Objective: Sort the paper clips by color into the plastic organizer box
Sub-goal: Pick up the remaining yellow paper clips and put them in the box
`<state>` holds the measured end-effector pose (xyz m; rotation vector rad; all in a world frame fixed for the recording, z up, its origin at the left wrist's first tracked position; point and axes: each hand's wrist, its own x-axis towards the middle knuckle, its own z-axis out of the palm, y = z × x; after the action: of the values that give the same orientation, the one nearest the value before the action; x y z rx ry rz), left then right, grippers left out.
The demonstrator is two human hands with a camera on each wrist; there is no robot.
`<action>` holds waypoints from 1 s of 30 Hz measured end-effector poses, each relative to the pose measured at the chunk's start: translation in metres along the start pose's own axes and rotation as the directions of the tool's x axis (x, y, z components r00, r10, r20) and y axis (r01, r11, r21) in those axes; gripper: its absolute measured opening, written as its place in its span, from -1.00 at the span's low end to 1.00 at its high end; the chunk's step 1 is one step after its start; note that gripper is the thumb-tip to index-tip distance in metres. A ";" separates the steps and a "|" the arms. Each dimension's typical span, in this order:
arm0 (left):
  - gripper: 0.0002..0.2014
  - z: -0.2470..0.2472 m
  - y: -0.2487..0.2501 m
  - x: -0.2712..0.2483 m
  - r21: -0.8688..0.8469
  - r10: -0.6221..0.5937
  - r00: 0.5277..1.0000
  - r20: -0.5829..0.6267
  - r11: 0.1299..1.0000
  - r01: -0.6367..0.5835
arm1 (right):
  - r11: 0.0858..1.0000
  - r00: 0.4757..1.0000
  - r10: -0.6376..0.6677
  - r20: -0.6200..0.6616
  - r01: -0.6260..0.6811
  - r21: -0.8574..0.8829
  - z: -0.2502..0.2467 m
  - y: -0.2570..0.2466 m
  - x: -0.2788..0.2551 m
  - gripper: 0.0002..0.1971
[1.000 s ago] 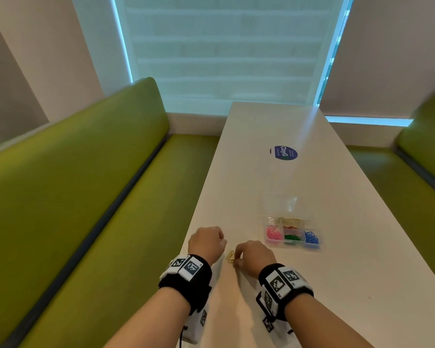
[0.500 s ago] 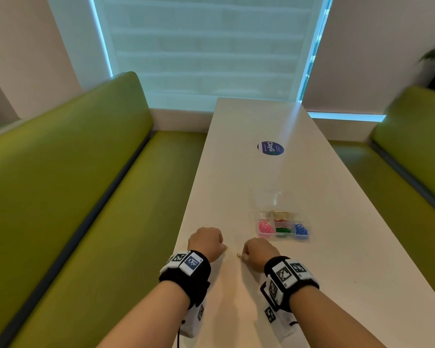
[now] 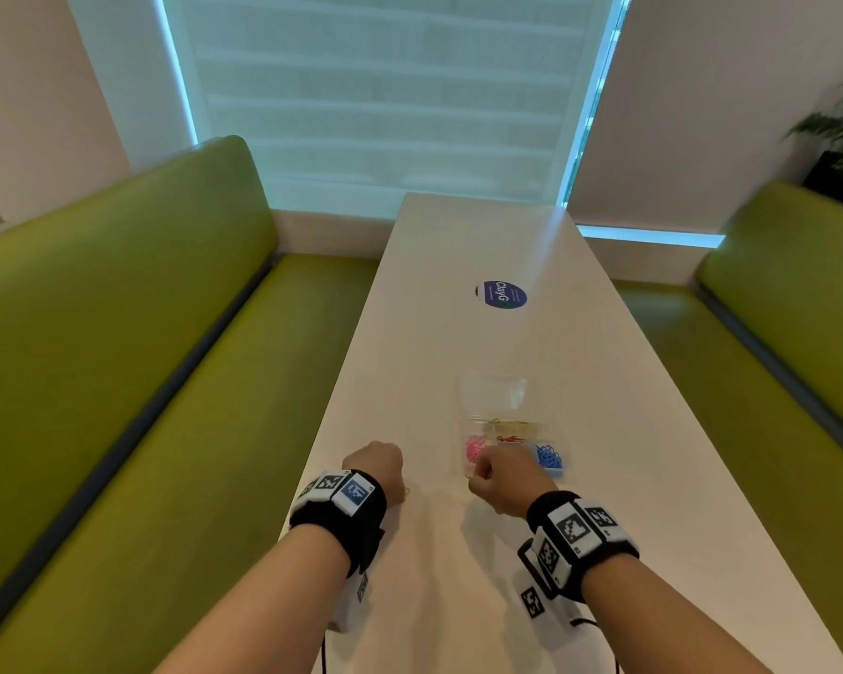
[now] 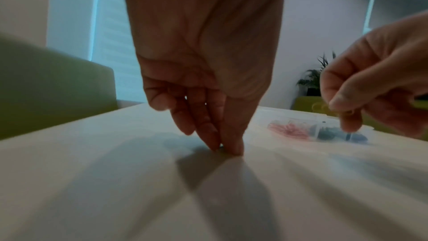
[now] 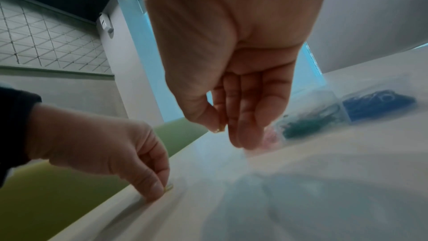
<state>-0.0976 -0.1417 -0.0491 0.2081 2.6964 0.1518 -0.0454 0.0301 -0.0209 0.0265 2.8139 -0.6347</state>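
Right hand (image 3: pixel 504 479) pinches yellow clip (image 4: pixel 320 107) (grip tight).

Office or café booth: green benches (image 3: pixel 118 333), white table (image 3: pixel 458 552), blind-covered window (image 3: pixel 385 90).

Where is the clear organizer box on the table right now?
In the head view the organizer box sits on the white table, just beyond the right hand, nearer than the round blue sticker.
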 end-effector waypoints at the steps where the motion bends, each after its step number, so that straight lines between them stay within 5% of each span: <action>1: -0.76 -0.002 0.002 0.001 0.021 0.002 1.000 0.010 1.000 -0.002 | 1.000 1.000 -0.008 -0.013 0.008 -0.014 -0.005 0.002 0.001 -0.75; 10: -0.96 -0.016 0.033 0.019 0.084 -0.001 0.999 0.037 0.996 -0.002 | 0.999 0.993 0.027 -0.111 -0.022 0.042 -0.046 0.040 0.030 -0.85; 14: -0.79 -0.022 0.041 0.029 0.050 0.000 1.000 0.025 0.999 -0.001 | 1.000 0.992 0.025 -0.122 -0.024 0.014 -0.059 0.059 0.045 -0.91; 21: -0.80 -0.050 0.071 0.049 -0.259 0.059 0.955 -0.291 0.956 -0.138 | 0.996 0.986 0.078 -0.150 -0.070 0.055 -0.074 0.089 0.070 -0.88; 30: -0.81 -0.046 0.107 0.071 -0.259 0.136 0.941 -0.309 0.940 -0.221 | 0.986 0.991 0.092 -0.096 -0.077 0.148 -0.067 0.112 0.094 -0.80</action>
<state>-0.1681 -0.0276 -0.0217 0.3678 2.8913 0.6792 -0.1444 0.1563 -0.0327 0.2107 2.8402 -0.8371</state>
